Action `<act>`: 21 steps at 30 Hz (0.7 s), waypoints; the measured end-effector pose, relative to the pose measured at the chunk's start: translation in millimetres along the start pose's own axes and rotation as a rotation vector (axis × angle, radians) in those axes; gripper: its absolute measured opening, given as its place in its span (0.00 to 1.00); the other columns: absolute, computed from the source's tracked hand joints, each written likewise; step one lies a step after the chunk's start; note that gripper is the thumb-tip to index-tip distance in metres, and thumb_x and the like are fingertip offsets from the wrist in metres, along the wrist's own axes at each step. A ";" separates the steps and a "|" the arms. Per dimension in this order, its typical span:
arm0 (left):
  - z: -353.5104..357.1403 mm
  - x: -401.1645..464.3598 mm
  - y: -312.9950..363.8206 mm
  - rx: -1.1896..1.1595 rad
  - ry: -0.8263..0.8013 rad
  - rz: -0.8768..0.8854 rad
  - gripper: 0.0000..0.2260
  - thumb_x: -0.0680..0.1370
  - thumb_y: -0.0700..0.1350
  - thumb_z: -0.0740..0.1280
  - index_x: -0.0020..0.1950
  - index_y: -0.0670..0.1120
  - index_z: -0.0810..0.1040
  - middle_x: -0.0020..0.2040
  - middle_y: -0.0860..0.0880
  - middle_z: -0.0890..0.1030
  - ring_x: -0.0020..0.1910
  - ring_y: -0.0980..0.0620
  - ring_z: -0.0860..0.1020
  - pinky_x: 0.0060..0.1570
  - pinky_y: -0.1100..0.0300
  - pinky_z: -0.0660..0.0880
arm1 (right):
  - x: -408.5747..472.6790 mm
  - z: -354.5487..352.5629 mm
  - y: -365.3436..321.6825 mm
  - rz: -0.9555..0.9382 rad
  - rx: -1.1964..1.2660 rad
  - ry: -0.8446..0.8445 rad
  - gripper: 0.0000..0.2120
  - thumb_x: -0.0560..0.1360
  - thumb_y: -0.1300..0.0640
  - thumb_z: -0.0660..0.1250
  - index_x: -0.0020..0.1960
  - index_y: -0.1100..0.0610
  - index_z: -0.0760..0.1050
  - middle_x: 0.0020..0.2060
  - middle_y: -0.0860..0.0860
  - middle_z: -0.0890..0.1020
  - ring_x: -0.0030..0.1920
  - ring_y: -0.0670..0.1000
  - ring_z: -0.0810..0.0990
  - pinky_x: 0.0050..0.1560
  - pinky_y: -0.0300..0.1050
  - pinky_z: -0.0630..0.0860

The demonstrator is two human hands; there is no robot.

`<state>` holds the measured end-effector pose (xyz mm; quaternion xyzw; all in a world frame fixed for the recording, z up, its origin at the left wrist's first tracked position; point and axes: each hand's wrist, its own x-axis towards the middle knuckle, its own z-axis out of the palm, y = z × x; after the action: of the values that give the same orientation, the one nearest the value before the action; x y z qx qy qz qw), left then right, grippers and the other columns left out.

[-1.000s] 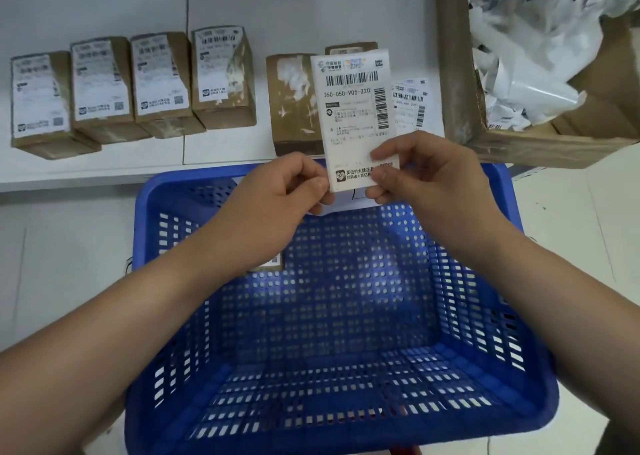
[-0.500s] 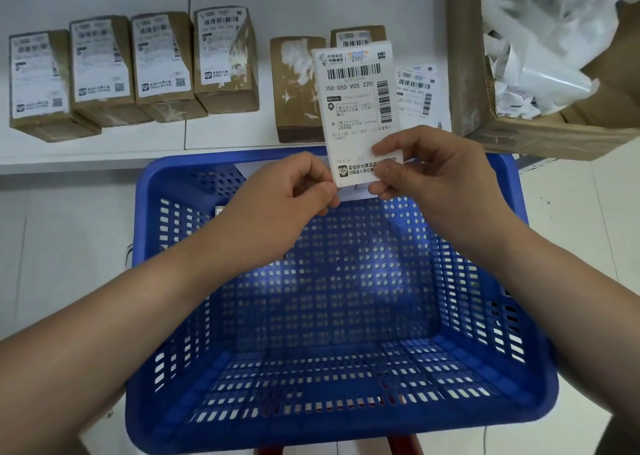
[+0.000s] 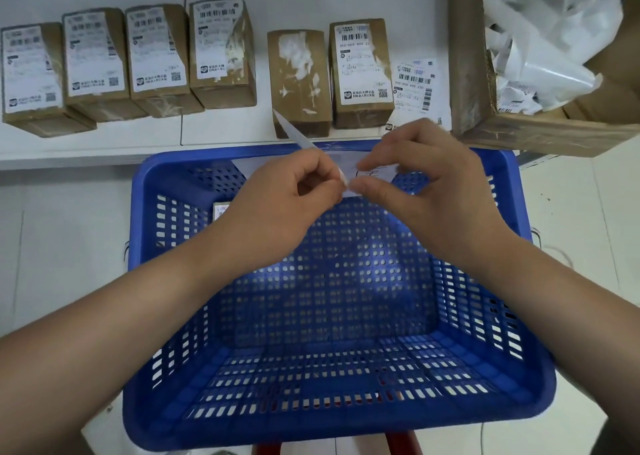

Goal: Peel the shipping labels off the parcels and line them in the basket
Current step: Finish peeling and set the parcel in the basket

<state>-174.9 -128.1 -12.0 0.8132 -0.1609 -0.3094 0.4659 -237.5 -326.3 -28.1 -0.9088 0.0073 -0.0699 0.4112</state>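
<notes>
Tipped flat since the earlier frame, the peeled label [image 3: 304,139] is pinched by left hand [image 3: 298,194] and right hand [image 3: 415,174] above the basket [image 3: 498,246]'s far edge, where it could stick to itself or crease.

Label [image 3: 294,129] now edge-on (formerly upright)

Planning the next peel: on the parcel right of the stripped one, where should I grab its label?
Judging by the labelled parcel, start at the label's near right corner, coming from the right side: the tape there looks wrinkled, and the stripped parcel crowds its left edge. A fingernail pinch seems best.
</notes>
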 end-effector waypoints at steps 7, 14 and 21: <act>5.2 1.0 -4.1 0.048 -0.016 0.071 0.05 0.83 0.47 0.68 0.48 0.52 0.80 0.41 0.56 0.82 0.40 0.59 0.78 0.40 0.70 0.71 | -5.6 5.0 -1.8 -0.071 -0.024 -0.045 0.10 0.76 0.49 0.74 0.53 0.54 0.84 0.44 0.49 0.83 0.47 0.49 0.79 0.45 0.47 0.77; 4.8 1.9 -1.7 0.098 -0.029 0.087 0.04 0.83 0.46 0.66 0.50 0.54 0.80 0.41 0.60 0.81 0.44 0.61 0.79 0.43 0.75 0.70 | -4.4 1.9 -3.0 -0.015 0.030 -0.064 0.05 0.77 0.54 0.74 0.50 0.55 0.85 0.41 0.48 0.83 0.43 0.48 0.80 0.44 0.50 0.79; -4.5 6.5 -3.8 0.190 0.046 0.078 0.03 0.82 0.49 0.66 0.49 0.55 0.78 0.45 0.60 0.81 0.47 0.61 0.78 0.44 0.70 0.73 | -0.3 -3.2 -5.5 0.143 0.138 -0.010 0.01 0.76 0.58 0.73 0.46 0.55 0.84 0.40 0.48 0.83 0.42 0.49 0.81 0.45 0.48 0.79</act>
<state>-167.1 -126.8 -15.8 0.8536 -0.2102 -0.2557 0.4021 -238.5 -325.1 -21.9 -0.8759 0.0653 -0.0362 0.4767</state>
